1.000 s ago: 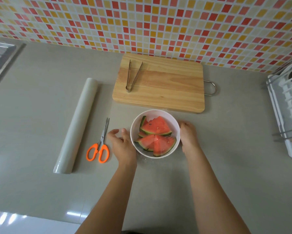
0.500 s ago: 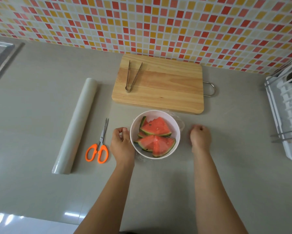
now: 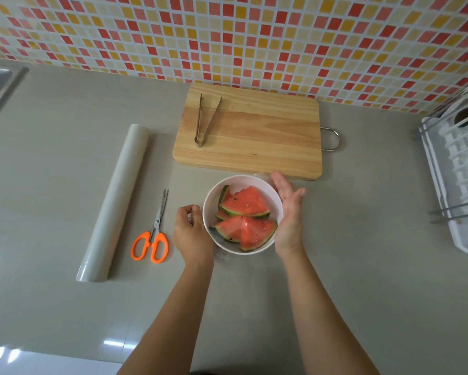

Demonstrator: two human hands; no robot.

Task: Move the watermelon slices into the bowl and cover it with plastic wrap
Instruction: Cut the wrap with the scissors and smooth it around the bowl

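Watermelon slices (image 3: 245, 205) are all in the white bowl (image 3: 257, 183), mid frame, on the tabletop (image 3: 362, 239) just below the cutting board (image 3: 254, 136) w/ tongs (image 3: 207, 120) on it. So step 1 looks done.

Now it's the cover step. Clear plastic wrap (image 3: 223, 255) looks pulled over the bowl, w/ crinkly bits at the top & bottom edges; it's hard to see.

Left hand (image 3: 192, 234) is by the bowl's left side, fingers curled, prob. pinching the wrap edge. Right hand (image 3: 287, 212) is flat & spread, fingers straight, pressed on the bowl's right side.

Wrap roll (image 3: 114, 201) & orange scissors (image 3: 151, 239) lie left of the bowl, no hand on them.

Next, I think: smooth the loose wrap down all round, tuck it under, go soft so the bowl won't tip.
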